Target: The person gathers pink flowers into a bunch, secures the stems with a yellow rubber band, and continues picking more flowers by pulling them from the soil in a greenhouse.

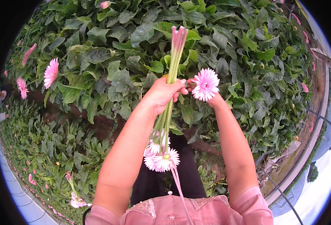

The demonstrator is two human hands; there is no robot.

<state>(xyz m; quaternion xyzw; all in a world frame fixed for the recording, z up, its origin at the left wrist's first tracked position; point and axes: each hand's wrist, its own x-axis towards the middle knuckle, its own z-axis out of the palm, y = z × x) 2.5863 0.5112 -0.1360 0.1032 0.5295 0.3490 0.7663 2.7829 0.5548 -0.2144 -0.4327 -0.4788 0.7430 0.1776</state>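
My left hand [167,92] is closed around a bunch of long green gerbera stems [174,64]. Their cut, reddish ends point up and away from me, while the pale pink flower heads [162,160] hang down in front of my dark trousers. Just to the right, a single pink gerbera head [205,84] covers much of my right hand [215,100]. That hand's fingers are curled behind the bloom and seem to grip it from below; its stem is hidden. The fingertips of both hands nearly meet beside the bunch.
Dense leafy gerbera plants [120,53] fill the bed ahead. Pink blooms [51,73] stand at the left. Another bunch of gerberas [76,194] lies on foliage at lower left. Bare soil [100,126] shows between rows. A pale rail [309,157] curves along the right.
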